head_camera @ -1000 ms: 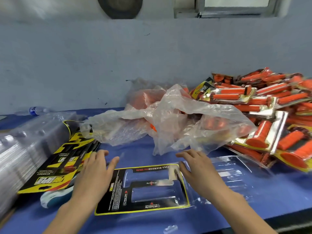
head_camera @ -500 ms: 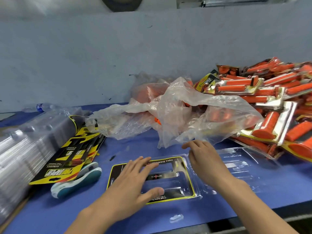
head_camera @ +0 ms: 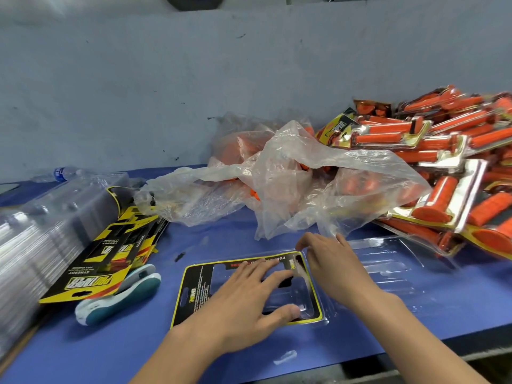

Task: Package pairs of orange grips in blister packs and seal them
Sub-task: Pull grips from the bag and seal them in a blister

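Note:
An open clear blister pack [head_camera: 388,275] lies flat on the blue table [head_camera: 221,234], its left half holding a black and yellow card [head_camera: 194,289]. My left hand [head_camera: 246,300] presses flat on that card, fingers spread and straight. My right hand [head_camera: 329,261] rests on the pack's middle fold, fingers relaxed at the card's far right corner. No orange grips are in the pack. Loose orange grips [head_camera: 360,187] show through crumpled clear plastic bags [head_camera: 291,178] just behind.
A heap of sealed packs with orange grips [head_camera: 448,173] fills the right. Spare printed cards [head_camera: 110,253] and a stack of empty clear blisters [head_camera: 33,234] lie at left, with a teal and white tool [head_camera: 119,297] beside them. A water bottle [head_camera: 58,174] lies by the wall.
My left hand moved right from beside the card onto it and now presses it flat. My right hand stayed at the pack's fold. The camera shifted closer.

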Motion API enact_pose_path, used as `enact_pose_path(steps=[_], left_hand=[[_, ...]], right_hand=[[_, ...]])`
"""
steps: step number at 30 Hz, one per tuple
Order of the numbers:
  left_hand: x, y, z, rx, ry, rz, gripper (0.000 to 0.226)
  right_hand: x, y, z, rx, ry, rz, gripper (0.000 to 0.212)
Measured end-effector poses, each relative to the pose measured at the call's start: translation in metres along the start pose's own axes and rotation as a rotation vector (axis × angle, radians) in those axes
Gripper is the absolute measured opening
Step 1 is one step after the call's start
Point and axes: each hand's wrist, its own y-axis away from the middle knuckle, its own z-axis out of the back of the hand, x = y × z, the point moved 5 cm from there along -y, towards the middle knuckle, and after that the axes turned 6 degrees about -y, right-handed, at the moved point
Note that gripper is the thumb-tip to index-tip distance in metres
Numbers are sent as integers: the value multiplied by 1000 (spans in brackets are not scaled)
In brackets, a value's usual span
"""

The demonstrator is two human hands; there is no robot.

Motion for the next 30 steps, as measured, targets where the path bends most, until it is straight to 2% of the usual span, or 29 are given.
enact_pose_path(steps=[6,8,11,13,15,18,22,30], left_hand=[[5,1,12,-54,83,63,66],[25,6,27,-143,138,164,61],[73,27,51,-293,136,398,37],[102,43,54,-247,121,546,30],[116,56,47,-121,99,622,29],[119,67,37,-14,57,629,29],[116,71,37,-45,43,594,28],[113,74,27,34,-40,548,34]], right_hand=[[3,1,1,8,7,-5,19],[2,1,1,6,-1,-6,17],[1,2,1,8,-3,-3,19],[0,3,0,14,-7,-4,21],[0,3,0,13,-7,-3,23],[0,3,-1,4,-12,1,21],[-1,2,-2,2,-22,-3,21],[0,1,-4,4,-18,4,22]])
